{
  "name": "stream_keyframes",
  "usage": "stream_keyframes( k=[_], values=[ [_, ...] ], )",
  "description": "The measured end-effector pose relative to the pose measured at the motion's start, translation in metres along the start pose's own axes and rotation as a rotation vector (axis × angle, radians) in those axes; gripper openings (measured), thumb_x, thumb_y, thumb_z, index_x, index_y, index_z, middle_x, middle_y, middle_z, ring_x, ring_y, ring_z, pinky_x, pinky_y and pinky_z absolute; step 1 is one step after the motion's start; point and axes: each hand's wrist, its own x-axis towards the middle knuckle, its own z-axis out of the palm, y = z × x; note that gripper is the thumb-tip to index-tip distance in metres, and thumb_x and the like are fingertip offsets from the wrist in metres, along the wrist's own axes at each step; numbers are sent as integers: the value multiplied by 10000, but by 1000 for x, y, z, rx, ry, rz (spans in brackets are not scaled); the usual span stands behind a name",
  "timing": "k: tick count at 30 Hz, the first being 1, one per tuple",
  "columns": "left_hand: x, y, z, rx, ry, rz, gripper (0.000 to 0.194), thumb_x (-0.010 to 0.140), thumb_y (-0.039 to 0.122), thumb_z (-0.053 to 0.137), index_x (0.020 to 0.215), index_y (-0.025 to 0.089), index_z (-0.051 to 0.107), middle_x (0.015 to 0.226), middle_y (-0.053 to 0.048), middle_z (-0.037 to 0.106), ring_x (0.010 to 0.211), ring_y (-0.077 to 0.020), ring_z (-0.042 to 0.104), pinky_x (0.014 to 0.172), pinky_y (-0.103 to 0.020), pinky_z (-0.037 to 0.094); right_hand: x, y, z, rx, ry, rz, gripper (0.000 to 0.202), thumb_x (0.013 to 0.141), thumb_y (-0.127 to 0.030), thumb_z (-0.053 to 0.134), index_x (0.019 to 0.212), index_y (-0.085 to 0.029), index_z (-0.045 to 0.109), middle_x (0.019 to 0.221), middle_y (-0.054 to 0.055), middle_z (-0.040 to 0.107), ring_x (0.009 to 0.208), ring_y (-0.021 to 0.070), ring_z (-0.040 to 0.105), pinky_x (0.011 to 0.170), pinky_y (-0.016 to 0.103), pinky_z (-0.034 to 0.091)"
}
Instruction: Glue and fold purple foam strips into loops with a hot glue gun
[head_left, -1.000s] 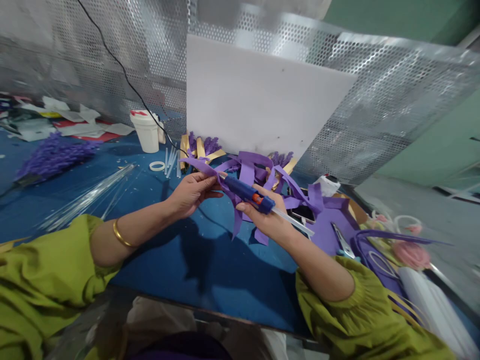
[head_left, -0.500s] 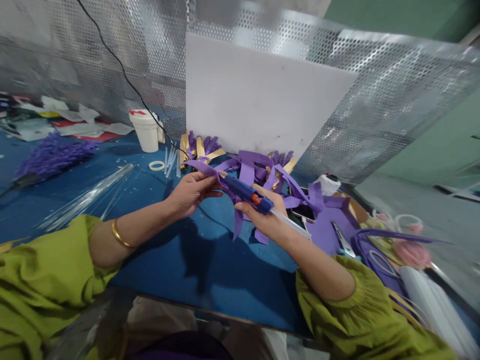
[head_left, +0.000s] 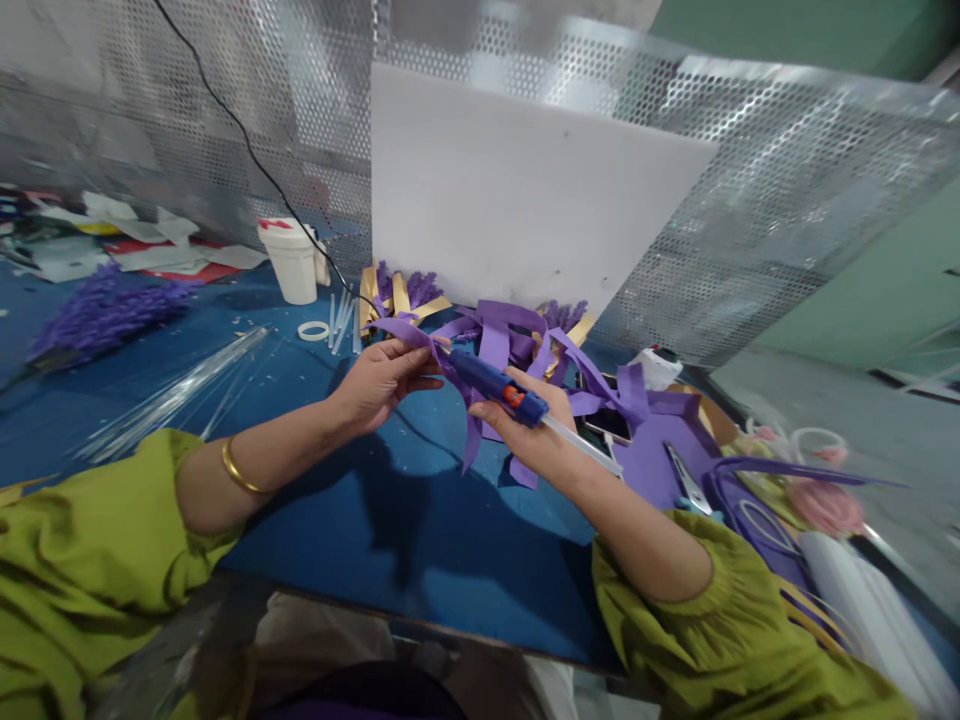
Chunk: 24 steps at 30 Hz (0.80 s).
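My left hand pinches a purple ribbon strip between thumb and fingers. A blue glue gun with an orange part and a clear glue stick out of its back is held in my right hand. Its nozzle points left and reaches the ribbon beside my left fingertips. Whether the nozzle touches the ribbon cannot be made out. More purple ribbon lies in loops behind the gun, and one end hangs below it.
Purple flowers with gold ribbon stand before a white board. At left are a white cup, a tape roll, glue sticks and a lavender bunch. Scissors lie at right; a black cord hangs down.
The hanging ribbon end below the glue gun has shifted slightly left. Both hands have kept nearly the same place and hold.
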Motion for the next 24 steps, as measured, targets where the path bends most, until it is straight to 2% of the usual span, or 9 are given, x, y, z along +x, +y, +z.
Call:
stream_keyframes(
  k=[6,13,18,24],
  values=[
    [0,4,1,4,45,35,122,804,207,781,908,142,770,842,-56,764,748,-154,716,699,-261,590,0,-2,-1,-22,9,16,435,795,-583,691,670,-222,482,566,-50,454,542,114,385,539,265,284],
    [2,5,0,13,44,81,160,802,266,791,907,151,755,902,-69,774,818,-169,724,771,-282,583,0,1,0,-19,26,4,437,797,-590,695,680,-220,494,573,-53,452,547,111,385,542,264,284],
    [4,4,-3,7,61,101,179,794,277,797,912,151,752,867,-55,768,780,-156,716,753,-270,580,-1,1,0,-31,36,12,450,796,-601,691,670,-220,487,562,-56,426,541,111,373,540,267,276],
    [6,4,-4,-1,81,107,147,814,254,768,920,155,747,844,-42,764,725,-136,703,698,-247,570,0,-1,0,-46,26,22,438,795,-591,688,671,-220,493,573,-45,477,542,114,402,538,268,281]
  ],
)
